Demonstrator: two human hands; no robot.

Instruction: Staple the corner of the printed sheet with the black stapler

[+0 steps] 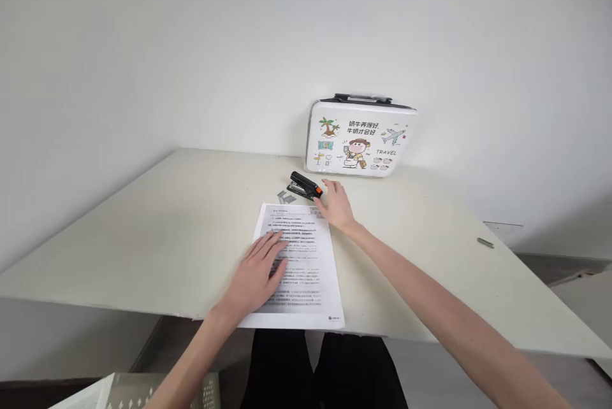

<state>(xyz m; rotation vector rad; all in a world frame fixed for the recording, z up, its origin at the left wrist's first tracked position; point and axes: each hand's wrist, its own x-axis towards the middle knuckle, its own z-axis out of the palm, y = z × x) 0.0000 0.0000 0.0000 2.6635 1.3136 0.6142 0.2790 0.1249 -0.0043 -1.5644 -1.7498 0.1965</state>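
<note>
Printed sheets of paper (306, 275) lie near the table's front edge; whether they are one sheet or a stack is hard to tell. My left hand (261, 269) rests flat on their left side, fingers stretched out. Just beyond the top edge sits a black stapler (305, 185) with an orange end. My right hand (337, 205) is at that orange end, thumb and fingers apart on either side of it; contact is not clear. Beside the stapler, several grey staple strips (285, 197) lie on the table.
A white cartoon-printed case (358, 138) with a black handle stands against the wall at the back of the white table (143, 230). One more staple strip (485, 243) lies far right. Below the table at left is a light perforated basket (129, 390).
</note>
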